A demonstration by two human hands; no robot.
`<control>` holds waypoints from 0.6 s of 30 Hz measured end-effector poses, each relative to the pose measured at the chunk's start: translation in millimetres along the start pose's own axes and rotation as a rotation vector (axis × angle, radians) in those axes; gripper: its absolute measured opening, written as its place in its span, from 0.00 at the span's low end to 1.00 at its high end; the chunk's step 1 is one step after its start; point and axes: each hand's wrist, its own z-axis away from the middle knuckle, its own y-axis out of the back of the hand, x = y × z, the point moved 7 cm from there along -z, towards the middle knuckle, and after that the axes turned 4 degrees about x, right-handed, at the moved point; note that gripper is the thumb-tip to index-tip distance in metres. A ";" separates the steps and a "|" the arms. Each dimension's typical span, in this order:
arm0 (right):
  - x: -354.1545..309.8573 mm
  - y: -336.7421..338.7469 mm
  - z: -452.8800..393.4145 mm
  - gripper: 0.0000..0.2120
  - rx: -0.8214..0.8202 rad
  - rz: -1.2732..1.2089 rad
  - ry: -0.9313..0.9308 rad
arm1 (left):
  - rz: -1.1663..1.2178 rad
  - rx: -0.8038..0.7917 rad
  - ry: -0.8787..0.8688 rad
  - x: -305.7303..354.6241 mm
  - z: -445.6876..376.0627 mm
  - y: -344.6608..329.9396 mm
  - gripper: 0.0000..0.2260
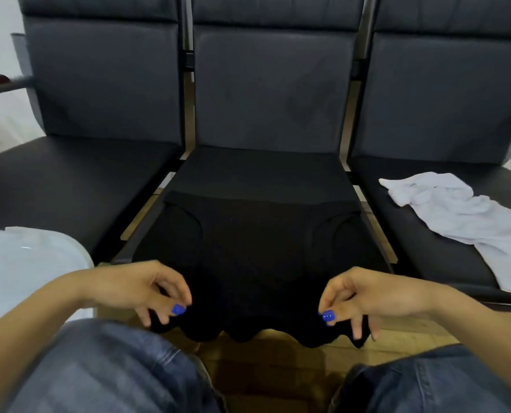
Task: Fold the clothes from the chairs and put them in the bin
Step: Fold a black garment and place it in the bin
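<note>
A black garment lies spread flat over the middle chair seat, its near hem hanging over the front edge. My left hand pinches the hem's left corner between thumb and fingers. My right hand pinches the right corner the same way. A crumpled white garment lies on the right chair seat. The rim of a white bin shows at the left, beside my left forearm.
Three dark padded chairs stand side by side with tall backs. The left seat holds nothing. My knees in blue jeans fill the bottom. Wooden floor shows between them.
</note>
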 end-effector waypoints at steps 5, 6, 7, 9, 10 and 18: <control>-11.3 39.8 -24.4 0.07 0.222 -0.082 -0.015 | 0.169 0.583 0.158 0.2 -41.2 79.5 0.08; -10.5 56.3 -33.0 0.07 0.316 -0.117 -0.039 | 0.206 0.697 0.197 -1.0 -50.3 94.4 0.09; -6.6 74.2 -42.1 0.08 0.416 -0.154 -0.074 | 0.249 0.783 0.239 -3.6 -58.8 107.0 0.11; 8.3 110.6 -58.3 0.10 0.622 -0.197 -0.162 | 0.276 0.901 0.325 -13.2 -75.0 125.2 0.16; 19.1 129.6 -64.2 0.11 0.728 -0.162 -0.213 | 0.250 0.950 0.354 -17.7 -81.4 132.7 0.17; 79.2 197.9 -93.7 0.23 0.975 -0.078 -0.288 | -0.150 1.120 0.296 -19.1 -108.5 174.3 0.13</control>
